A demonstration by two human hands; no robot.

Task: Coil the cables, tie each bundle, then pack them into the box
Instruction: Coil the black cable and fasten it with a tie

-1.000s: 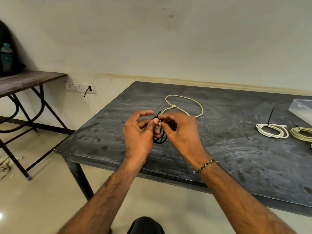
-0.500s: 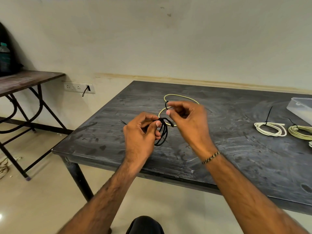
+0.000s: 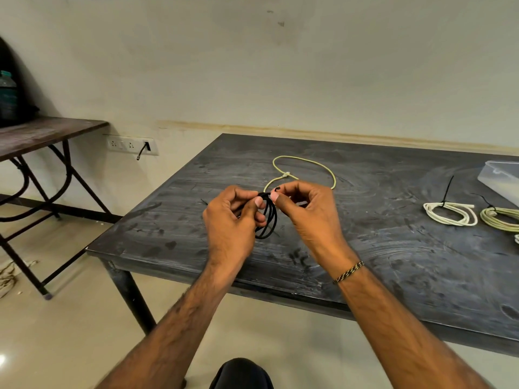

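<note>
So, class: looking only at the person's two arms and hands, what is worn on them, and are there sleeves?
Both forearms are bare, with no sleeves in view. The right hand has a thin braided bracelet, dark and pale strands, at its wrist. The left hand wears nothing visible: no ring, watch or glove.

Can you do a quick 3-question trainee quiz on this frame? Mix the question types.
1. True or false: both hands are at the black cable coil.
2. Multiple choice: where is the loose yellow cable? A) in the clear box B) on the dark table, beyond the hands C) on the floor
3. Fill in: the white bundle and the pale green bundle lie on the table to the person's ____.

Key:
1. True: the left hand grips the coil, and the right hand pinches at its top.
2. B
3. right
</note>
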